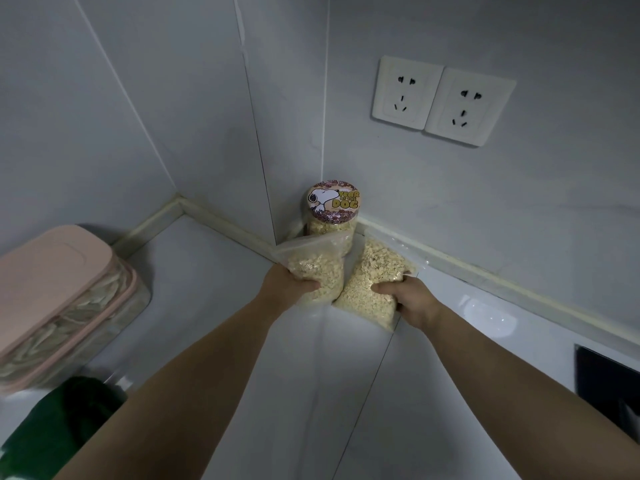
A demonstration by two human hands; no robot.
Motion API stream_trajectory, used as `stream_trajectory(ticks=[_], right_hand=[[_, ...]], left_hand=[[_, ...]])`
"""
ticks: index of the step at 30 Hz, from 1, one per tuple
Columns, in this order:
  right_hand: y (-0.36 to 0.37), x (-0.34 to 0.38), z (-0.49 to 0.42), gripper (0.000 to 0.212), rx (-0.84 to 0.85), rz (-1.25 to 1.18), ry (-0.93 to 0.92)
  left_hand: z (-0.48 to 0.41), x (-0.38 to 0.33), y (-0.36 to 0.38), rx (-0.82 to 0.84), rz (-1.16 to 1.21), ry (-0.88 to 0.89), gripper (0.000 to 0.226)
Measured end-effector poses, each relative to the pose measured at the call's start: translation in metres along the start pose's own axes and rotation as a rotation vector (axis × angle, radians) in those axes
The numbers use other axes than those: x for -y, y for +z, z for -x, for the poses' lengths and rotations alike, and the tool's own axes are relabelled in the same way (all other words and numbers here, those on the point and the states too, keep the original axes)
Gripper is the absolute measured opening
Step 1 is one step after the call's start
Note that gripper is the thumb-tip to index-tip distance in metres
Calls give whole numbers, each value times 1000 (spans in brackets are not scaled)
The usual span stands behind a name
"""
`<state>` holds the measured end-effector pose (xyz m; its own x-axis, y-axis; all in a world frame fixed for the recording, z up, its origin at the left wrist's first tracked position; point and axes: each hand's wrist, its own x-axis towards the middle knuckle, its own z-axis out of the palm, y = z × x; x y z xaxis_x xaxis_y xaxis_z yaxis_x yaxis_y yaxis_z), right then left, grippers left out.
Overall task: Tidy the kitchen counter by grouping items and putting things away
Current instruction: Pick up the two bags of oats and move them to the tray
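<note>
Two clear plastic bags of oats sit in the far corner of the white counter (214,306). My left hand (285,284) grips the left bag of oats (317,268), which stands upright. My right hand (407,299) grips the right bag of oats (372,271), which leans back toward the wall. Behind both bags, tight in the corner, stands a clear jar of oats (330,226) with a cartoon dog lid (334,201). The two bags touch each other and press against the jar.
A clear container with a pink lid (52,285), filled with pale strips, stands at the left. A dark green object (65,420) lies at the lower left. Two wall sockets (443,100) sit above the counter. A black cooktop edge (602,379) shows at the right.
</note>
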<state>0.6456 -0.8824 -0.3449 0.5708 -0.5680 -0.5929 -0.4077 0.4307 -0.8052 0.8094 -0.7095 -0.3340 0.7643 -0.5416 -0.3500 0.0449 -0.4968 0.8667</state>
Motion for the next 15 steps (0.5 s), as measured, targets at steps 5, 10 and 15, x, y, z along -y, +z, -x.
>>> stream_trajectory(ticks=[5, 10, 15], right_hand=[[0, -3, 22, 38, 101, -224, 82], [-4, -1, 47, 34, 181, -306, 105], [-6, 10, 86, 29, 246, -278, 57]], left_hand=[[11, 3, -4, 65, 256, -106, 37], [33, -7, -10, 82, 424, -132, 32], [61, -21, -14, 98, 470, -134, 35]])
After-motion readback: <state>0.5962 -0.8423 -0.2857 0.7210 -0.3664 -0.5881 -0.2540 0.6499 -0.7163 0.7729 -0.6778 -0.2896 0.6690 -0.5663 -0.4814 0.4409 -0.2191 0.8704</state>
